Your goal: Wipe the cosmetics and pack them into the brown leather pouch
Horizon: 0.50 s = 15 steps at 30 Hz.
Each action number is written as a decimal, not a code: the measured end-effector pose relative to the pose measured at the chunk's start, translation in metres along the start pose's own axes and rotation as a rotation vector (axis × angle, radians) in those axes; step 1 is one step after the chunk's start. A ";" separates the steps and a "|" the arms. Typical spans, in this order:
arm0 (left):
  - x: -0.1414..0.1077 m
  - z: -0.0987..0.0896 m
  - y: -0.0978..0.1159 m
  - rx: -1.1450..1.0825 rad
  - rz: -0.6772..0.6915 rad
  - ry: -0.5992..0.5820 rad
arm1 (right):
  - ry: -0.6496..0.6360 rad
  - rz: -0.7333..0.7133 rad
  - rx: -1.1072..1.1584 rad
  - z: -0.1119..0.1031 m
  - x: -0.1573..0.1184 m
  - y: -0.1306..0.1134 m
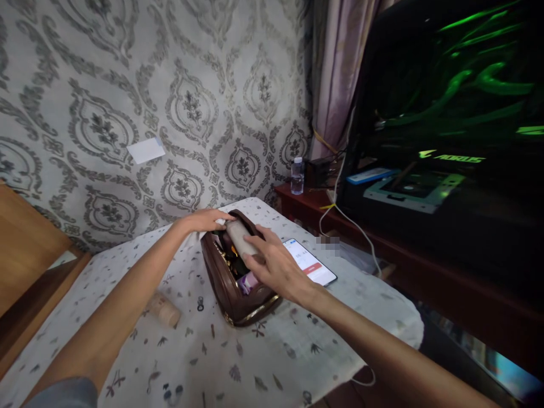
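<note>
Right hand (278, 269): thumb and fingers pinch the near end of a grey cylinder (240, 237), which lies tilted at the open mouth of the brown bag (219, 283) on the tabletop (204, 368). Left hand (208, 220): at the bag's far edge, fingers extended; any pinch cannot be confirmed. Recommended: steady that edge, keep the cylinder clear of the zipper (260, 311).
</note>
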<state>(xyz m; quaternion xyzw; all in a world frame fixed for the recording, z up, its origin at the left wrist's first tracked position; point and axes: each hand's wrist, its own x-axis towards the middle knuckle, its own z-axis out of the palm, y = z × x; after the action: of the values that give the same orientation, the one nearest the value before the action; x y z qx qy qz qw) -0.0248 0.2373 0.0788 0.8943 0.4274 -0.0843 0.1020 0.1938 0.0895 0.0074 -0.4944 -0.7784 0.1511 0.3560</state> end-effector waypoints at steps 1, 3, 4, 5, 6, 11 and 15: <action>-0.003 -0.001 0.002 -0.005 0.006 -0.010 | -0.006 0.030 0.045 0.001 -0.001 0.003; -0.007 -0.002 0.006 -0.030 0.025 -0.029 | -0.004 0.088 0.128 0.003 -0.003 0.007; -0.009 -0.003 0.009 -0.042 0.024 -0.036 | 0.006 0.108 0.160 0.004 -0.004 0.009; -0.011 -0.003 0.012 -0.050 0.014 -0.041 | 0.023 0.121 0.185 0.006 -0.005 0.010; -0.012 -0.003 0.015 -0.052 -0.003 -0.044 | 0.044 0.130 0.205 0.008 -0.006 0.010; -0.014 -0.003 0.029 0.003 -0.046 -0.058 | 0.110 0.162 0.234 0.017 -0.006 0.011; -0.016 -0.004 0.039 0.071 -0.106 -0.063 | 0.044 0.149 0.184 0.009 -0.005 0.016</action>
<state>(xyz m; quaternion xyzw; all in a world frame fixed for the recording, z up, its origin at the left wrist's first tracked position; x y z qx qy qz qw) -0.0043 0.2027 0.0907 0.8703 0.4677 -0.1329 0.0788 0.1991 0.0932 -0.0104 -0.5193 -0.7143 0.2373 0.4047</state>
